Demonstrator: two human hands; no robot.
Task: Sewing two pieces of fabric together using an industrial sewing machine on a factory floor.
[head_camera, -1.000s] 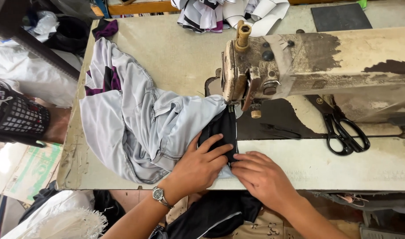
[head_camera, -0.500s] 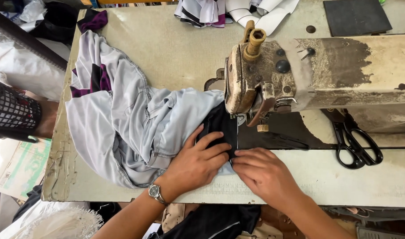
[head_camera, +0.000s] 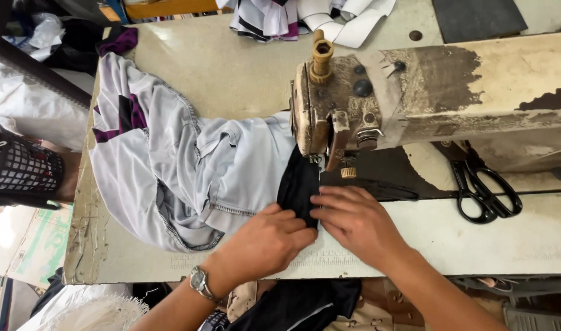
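A light grey garment with purple and black panels lies bunched on the sewing table, left of the worn cream sewing machine. A black fabric piece runs from the garment under the machine's head. My left hand, a wristwatch on its wrist, presses flat on the grey and black cloth just in front of the needle area. Beside it, my right hand lies flat with fingertips on the black piece's edge. Both hands hold the cloth down against the table.
Black-handled scissors lie on the table right of the machine's base. Folded white and striped cloth pieces sit at the far edge. A black mesh basket stands at the left, off the table. Dark fabric hangs below the front edge.
The camera has moved closer and shifted. Both hands stay pressed on the cloth near the needle, and the black piece sits slightly further under the machine's head.
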